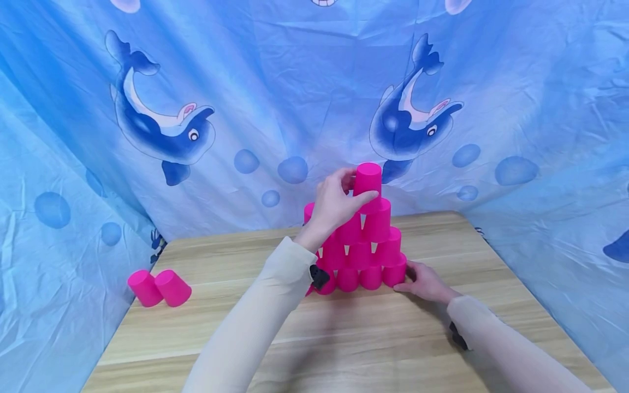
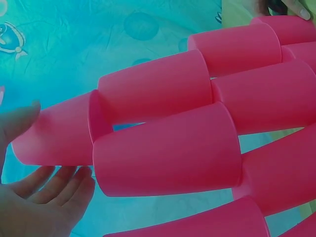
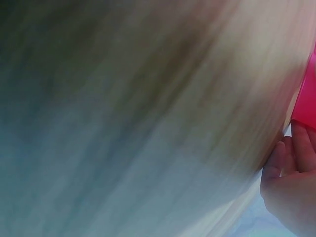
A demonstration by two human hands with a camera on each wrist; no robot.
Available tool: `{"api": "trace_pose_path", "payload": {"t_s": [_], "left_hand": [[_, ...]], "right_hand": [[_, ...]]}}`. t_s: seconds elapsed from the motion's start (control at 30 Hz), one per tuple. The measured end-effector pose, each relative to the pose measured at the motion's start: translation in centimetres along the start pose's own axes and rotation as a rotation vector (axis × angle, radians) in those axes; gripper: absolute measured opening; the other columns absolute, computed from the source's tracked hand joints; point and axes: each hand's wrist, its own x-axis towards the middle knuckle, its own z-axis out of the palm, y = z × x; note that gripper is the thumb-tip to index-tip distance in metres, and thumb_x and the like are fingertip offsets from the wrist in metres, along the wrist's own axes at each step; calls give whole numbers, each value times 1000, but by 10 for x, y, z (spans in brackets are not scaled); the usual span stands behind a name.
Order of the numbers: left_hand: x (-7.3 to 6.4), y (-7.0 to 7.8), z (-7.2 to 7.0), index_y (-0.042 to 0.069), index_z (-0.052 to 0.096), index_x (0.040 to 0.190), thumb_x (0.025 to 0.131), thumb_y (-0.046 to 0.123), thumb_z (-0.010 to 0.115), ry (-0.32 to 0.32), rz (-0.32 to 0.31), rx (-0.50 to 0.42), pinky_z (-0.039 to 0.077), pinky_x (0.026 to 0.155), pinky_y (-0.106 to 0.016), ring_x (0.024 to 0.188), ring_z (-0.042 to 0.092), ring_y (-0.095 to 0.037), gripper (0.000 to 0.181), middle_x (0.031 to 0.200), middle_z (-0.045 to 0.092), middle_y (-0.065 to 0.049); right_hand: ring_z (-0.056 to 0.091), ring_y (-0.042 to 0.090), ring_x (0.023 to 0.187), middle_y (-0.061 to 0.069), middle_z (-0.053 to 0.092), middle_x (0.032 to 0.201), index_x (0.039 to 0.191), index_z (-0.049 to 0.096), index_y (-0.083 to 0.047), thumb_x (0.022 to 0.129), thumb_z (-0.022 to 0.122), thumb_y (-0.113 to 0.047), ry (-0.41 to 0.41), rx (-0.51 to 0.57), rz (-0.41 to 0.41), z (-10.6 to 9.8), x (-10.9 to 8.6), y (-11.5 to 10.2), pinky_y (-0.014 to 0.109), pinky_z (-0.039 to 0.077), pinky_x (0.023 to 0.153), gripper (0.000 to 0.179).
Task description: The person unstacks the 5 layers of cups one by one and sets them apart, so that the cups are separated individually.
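A stack of upside-down pink cups [image 1: 360, 254] stands in stepped rows. Up at its peak, my left hand [image 1: 336, 199] holds the top pink cup [image 1: 368, 177] between thumb and fingers. The left wrist view shows this cup's rim meeting the cups of the row below [image 2: 165, 153], the thumb on one side and the fingers on the other. Low at the right end, my right hand [image 1: 426, 281] touches the bottom-row end cup [image 1: 395, 271] with loosely extended fingers. Only a sliver of that pink cup [image 3: 307, 101] shows in the right wrist view. The left forearm hides the stack's left part.
Two more pink cups [image 1: 143, 288] lean together at the table's left edge. The wooden table [image 1: 236, 322] reaches a blue dolphin-print curtain [image 1: 304, 98] behind and at both sides. A small black device [image 1: 319, 277] is on the left wrist.
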Motion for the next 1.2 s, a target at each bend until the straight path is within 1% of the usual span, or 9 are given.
{"api": "trace_pose_path", "payload": {"t_s": [0.1, 0.23, 0.37, 0.47, 0.63, 0.83, 1.03, 1.1, 1.2], "left_hand": [[1, 0, 1, 14, 57, 128, 78, 32, 80, 4, 11, -7, 52, 70, -25, 88, 60, -12, 59, 104, 63, 3], [1, 2, 1, 14, 57, 126, 79, 33, 78, 14, 20, -11, 51, 70, -25, 87, 60, -11, 55, 103, 64, 3], [-1, 5, -5, 13, 57, 125, 80, 35, 77, 26, 38, -32, 52, 73, -26, 88, 60, -11, 54, 104, 64, 2], [-4, 4, -14, 12, 57, 125, 80, 34, 77, 60, 52, -60, 52, 74, -25, 89, 61, -12, 54, 104, 64, 1], [-10, -4, -34, 12, 59, 124, 80, 34, 78, 148, 66, -109, 51, 78, -23, 89, 62, -9, 53, 102, 65, 4], [-16, -15, -54, 11, 60, 122, 80, 31, 78, 187, 116, -215, 52, 80, -29, 92, 63, -15, 49, 102, 65, 1], [-25, -28, -75, 8, 61, 121, 80, 28, 78, 233, 121, -199, 53, 81, -32, 92, 63, -17, 49, 103, 66, -3], [-28, -35, -83, 7, 61, 120, 80, 28, 78, 262, 123, -192, 53, 81, -33, 92, 64, -18, 48, 102, 66, -5], [-35, -43, -97, 5, 61, 120, 80, 27, 78, 312, 99, -195, 53, 82, -32, 92, 65, -20, 48, 103, 67, -7]], "right_hand": [[44, 42, 124, 21, 50, 134, 138, 45, 2, 76, 81, -30, 1, -4, -35, 0, -1, 1, 52, 39, 98, 78], [45, 41, 123, 21, 51, 133, 137, 46, 2, 76, 82, -29, 4, 6, -48, 1, -1, 2, 51, 39, 98, 77], [45, 42, 123, 21, 51, 133, 137, 46, 2, 76, 82, -28, 1, 7, -47, 1, -2, 2, 52, 39, 98, 77], [45, 41, 124, 20, 50, 134, 138, 45, 0, 77, 81, -28, -4, 2, -34, 2, -1, 2, 51, 39, 98, 77], [45, 40, 124, 20, 50, 134, 138, 46, -1, 76, 82, -28, -3, -4, -25, 2, 0, 2, 51, 40, 98, 77], [45, 40, 124, 19, 51, 134, 139, 46, -1, 75, 82, -32, 0, -12, -19, 1, 1, 4, 51, 41, 97, 79], [47, 40, 123, 18, 52, 133, 139, 46, -3, 75, 82, -34, 8, -15, -12, 3, 1, 6, 51, 42, 96, 80], [47, 40, 122, 18, 52, 133, 138, 46, -3, 75, 82, -34, 11, -13, -10, 3, 1, 6, 51, 42, 96, 79], [46, 39, 123, 18, 51, 133, 139, 46, -3, 75, 82, -33, 10, -13, -12, 2, 1, 5, 51, 42, 96, 79]]}}
